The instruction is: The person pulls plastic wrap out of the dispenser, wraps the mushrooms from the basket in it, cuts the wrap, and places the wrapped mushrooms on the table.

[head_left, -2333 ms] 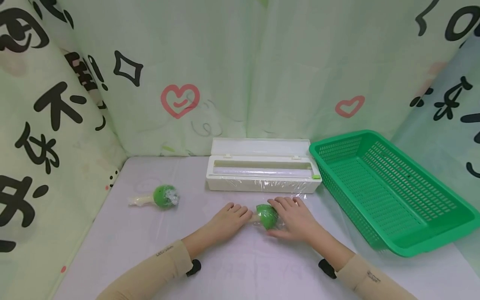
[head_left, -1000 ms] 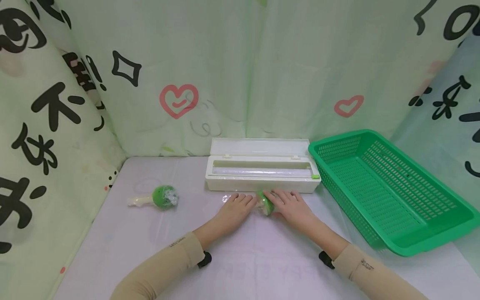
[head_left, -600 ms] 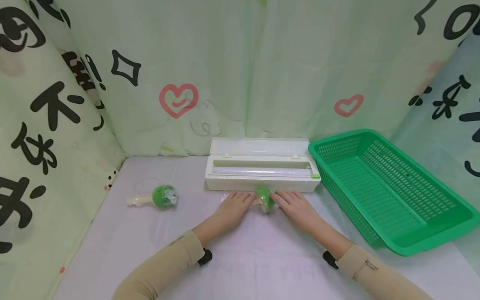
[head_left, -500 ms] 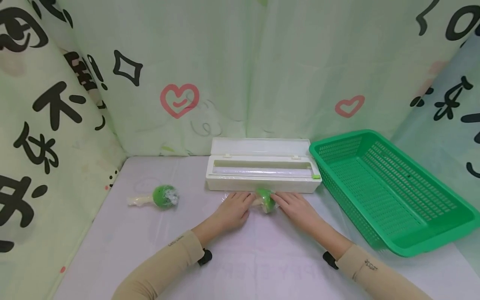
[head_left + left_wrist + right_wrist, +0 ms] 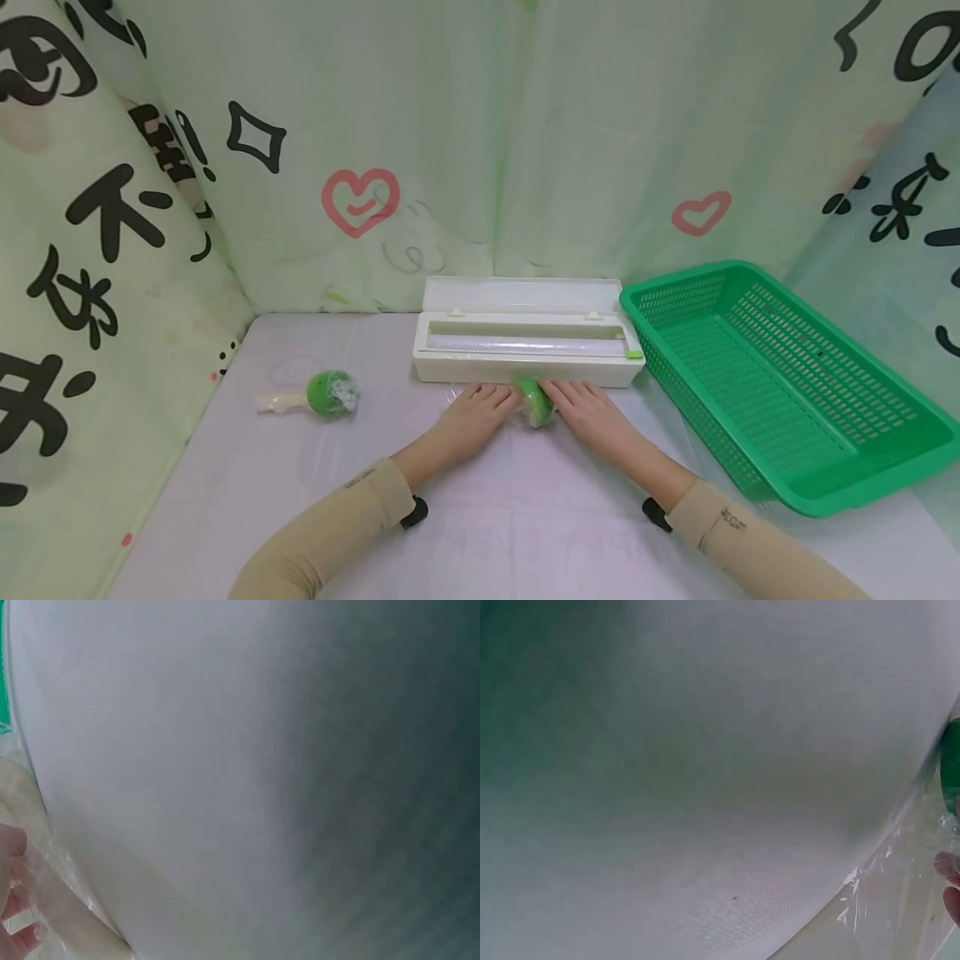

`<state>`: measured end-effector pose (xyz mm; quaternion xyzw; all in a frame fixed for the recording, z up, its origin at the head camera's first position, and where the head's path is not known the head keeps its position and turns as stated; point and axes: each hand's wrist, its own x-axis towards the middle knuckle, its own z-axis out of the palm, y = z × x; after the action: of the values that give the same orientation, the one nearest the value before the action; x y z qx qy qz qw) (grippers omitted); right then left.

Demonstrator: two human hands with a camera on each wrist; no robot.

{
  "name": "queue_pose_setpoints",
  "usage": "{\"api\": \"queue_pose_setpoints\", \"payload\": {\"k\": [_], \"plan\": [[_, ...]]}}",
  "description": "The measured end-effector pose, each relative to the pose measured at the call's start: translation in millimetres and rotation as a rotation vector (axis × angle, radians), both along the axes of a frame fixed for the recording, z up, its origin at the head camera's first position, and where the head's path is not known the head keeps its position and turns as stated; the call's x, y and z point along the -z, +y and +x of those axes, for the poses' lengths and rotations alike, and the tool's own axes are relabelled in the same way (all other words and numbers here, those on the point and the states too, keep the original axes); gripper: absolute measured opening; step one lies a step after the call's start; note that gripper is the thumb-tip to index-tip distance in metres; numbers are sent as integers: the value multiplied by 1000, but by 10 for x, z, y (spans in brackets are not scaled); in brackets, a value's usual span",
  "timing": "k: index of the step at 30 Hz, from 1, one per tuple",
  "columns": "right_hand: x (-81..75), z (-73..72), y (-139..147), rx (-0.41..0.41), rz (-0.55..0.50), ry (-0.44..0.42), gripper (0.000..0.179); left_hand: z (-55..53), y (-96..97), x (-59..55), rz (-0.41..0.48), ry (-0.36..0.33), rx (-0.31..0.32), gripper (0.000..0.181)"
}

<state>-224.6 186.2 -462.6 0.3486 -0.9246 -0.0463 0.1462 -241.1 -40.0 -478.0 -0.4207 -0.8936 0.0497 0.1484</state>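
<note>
A maraca-like piece with a green head [image 5: 534, 402] lies wrapped in clear film in front of the white cling film box [image 5: 525, 367]. My left hand [image 5: 472, 421] grips its pale handle, mostly hidden in the head view. In the left wrist view, curled fingers [image 5: 11, 859] hold the film-covered handle [image 5: 79, 930]. My right hand [image 5: 592, 417] holds the right side of the green head. The right wrist view catches its fingertips [image 5: 948, 864] at wrinkled clear film [image 5: 889, 900], beside the green head's edge. The undersides of both hands are hidden.
A second film-wrapped green-headed piece [image 5: 330, 393] lies at left, its handle pointing left. The box's lid [image 5: 521, 293] stands raised over a film roll. At right, a green plastic basket [image 5: 795, 500] touches the box's end. Printed curtains [image 5: 480, 167] surround the white-covered table [image 5: 420, 550].
Both hands have moved the wrapped piece slightly away from me, up against the box front. The left hand has shifted right, closer to the green head, which has turned between the hands.
</note>
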Motion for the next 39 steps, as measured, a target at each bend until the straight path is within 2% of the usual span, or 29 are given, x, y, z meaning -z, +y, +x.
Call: {"api": "queue_pose_setpoints", "payload": {"k": [7, 11, 14, 19, 23, 26, 28, 31, 33, 36, 39], "plan": [[44, -59, -3, 17, 81, 2, 49, 11, 7, -19, -5, -49, -7, 33], [56, -63, 2, 18, 69, -5, 50, 25, 0, -27, 10, -68, -11, 34], [35, -44, 2, 29, 19, -43, 53, 24, -6, -30, 36, -112, -21, 35], [-89, 10, 13, 44, -46, -99, 60, 9, -23, -54, 55, -204, -37, 43], [-253, 28, 86, 14, -82, -79, 55, -15, -49, -103, 53, -225, -27, 45], [-376, 6, 197, 15, -128, -20, 45, -67, -59, -164, 79, -172, 20, 40], [-443, -27, 290, 50, -155, 37, 41, -127, -53, -218, 111, -100, 68, 34], [-513, -92, 439, 162, -168, 100, 44, -227, -16, -311, 153, 21, 131, 24], [-530, -142, 533, 257, -161, 102, 49, -292, 28, -373, 162, 76, 149, 20], [-529, -209, 644, 375, -139, 62, 55, -360, 124, -464, 130, 98, 145, 20], [-517, -257, 709, 443, -116, 13, 57, -406, 259, -525, 63, 76, 128, 23]]}}
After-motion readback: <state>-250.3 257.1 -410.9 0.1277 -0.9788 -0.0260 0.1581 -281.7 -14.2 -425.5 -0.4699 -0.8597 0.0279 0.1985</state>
